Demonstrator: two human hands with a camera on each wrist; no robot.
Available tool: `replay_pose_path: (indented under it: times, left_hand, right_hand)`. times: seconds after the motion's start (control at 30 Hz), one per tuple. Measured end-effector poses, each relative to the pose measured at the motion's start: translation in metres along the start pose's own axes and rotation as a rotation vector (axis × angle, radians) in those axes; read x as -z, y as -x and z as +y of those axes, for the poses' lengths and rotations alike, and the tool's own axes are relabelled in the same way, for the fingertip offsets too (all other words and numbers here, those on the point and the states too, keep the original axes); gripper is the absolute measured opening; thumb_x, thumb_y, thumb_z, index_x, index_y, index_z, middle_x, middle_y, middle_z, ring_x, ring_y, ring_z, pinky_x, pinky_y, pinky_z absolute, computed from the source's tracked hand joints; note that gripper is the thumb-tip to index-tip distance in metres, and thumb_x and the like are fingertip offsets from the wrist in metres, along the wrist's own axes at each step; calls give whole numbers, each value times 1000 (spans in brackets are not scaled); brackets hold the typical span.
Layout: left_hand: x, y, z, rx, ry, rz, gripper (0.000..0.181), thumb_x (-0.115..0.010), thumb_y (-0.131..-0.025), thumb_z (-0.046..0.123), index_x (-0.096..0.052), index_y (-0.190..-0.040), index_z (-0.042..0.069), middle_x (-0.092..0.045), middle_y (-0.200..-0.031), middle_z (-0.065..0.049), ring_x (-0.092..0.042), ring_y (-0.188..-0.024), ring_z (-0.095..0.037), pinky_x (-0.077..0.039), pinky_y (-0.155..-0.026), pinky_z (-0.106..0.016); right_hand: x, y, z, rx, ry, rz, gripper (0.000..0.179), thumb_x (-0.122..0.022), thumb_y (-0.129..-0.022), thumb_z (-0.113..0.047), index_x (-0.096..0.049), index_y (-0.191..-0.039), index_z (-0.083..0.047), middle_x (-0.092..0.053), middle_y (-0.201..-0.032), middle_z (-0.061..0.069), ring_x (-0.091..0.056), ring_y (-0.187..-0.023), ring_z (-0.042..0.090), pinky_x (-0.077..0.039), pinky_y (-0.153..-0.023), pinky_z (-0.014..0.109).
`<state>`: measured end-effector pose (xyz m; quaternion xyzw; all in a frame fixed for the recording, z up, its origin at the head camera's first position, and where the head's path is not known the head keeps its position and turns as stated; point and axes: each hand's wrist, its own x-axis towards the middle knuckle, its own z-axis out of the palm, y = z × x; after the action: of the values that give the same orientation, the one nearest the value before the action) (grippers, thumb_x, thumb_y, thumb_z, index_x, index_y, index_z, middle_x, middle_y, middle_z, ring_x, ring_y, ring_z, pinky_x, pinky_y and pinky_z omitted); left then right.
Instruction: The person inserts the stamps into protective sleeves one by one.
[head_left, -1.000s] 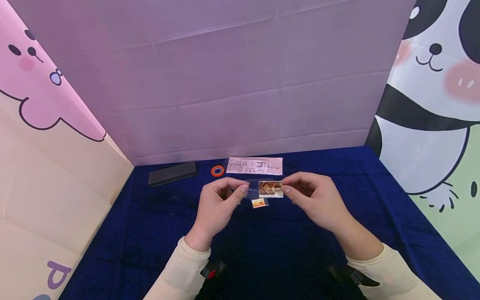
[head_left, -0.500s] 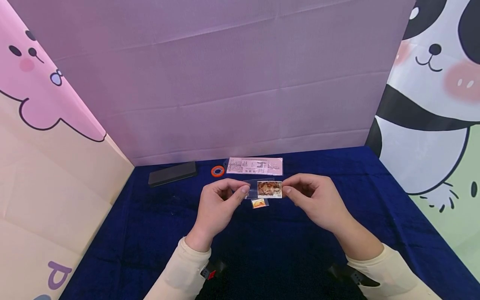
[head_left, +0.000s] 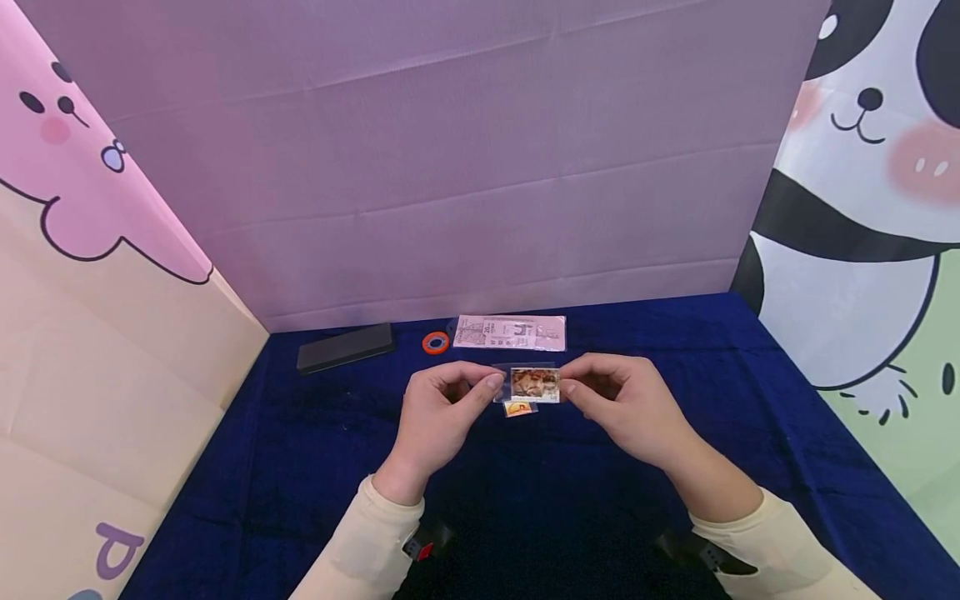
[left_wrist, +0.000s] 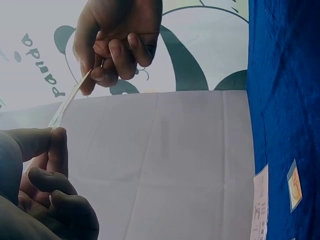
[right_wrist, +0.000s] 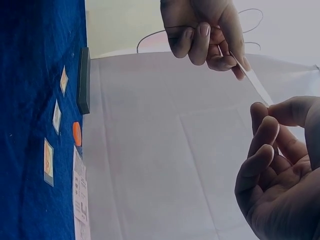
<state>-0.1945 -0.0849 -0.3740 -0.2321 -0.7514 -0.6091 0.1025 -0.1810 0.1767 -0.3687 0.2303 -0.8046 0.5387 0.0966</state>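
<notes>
A small picture stamp with a brown scene and white border is held above the table, overlapping a clear plastic sleeve. My left hand pinches the sleeve's left end between thumb and index finger. At the stamp's right edge, the thumb and index finger of my right hand pinch. Both wrist views show the piece edge-on, as a thin pale strip between the hands. How deep the stamp sits in the sleeve I cannot tell. Just below lies a yellow-orange sleeved stamp, partly hidden.
A dark flat case, an orange tape roll and a pink printed packet lie along the back of the blue cloth. In the right wrist view, more small sleeved pieces lie on the cloth. Fabric walls enclose the back and sides.
My hands have drawn closer together and dropped slightly. The stamp has shifted left, and less bare sleeve shows beside it. Things on the table stay put.
</notes>
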Motion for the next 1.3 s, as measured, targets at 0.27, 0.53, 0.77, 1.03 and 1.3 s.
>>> replay_pose_path:
  times: [0.27,0.53,0.77,1.03,1.3]
  left_hand:
    - [-1,1,1,7,-2,-14,13,-73,-101,23,-82,-106,14,-64,-77,0,-41,-58,-14,-34,-54,-26]
    - [-2,0,0,-6,-7,-35,13,-72,-101,18,-82,-107,11,-66,-81,0,-43,-59,-14,-35,-55,-26]
    - [-2,1,1,-2,6,-64,13,-73,-101,17,-82,-108,10,-67,-82,-1,-45,-59,-14,-37,-54,-26]
    - [-3,1,0,17,-3,-79,13,-74,-100,19,-82,-108,12,-61,-75,-1,-42,-57,-14,-36,-53,-26]
    - [-3,1,-1,23,-16,-89,13,-75,-99,21,-82,-108,14,-59,-75,-7,-42,-57,-14,-35,-53,-26]
  right_hand:
    - [-1,1,-3,2,-11,-34,14,-65,-104,-9,-77,-111,-10,-61,-83,5,-59,-64,19,-50,-56,30]
    - [-1,1,-5,-12,-3,-39,13,-65,-104,-9,-76,-110,-10,-65,-87,4,-58,-62,18,-49,-55,30]
    - [-1,0,-2,-25,14,-39,10,-67,-103,-8,-76,-104,-12,-70,-87,2,-59,-63,18,-50,-55,30]
    - [0,0,0,-20,34,-36,9,-70,-101,-8,-76,-103,-14,-69,-87,1,-58,-65,18,-50,-55,30]
    - [1,0,0,-25,39,-37,6,-70,-102,-13,-76,-102,-16,-68,-88,2,-58,-67,19,-50,-58,30]
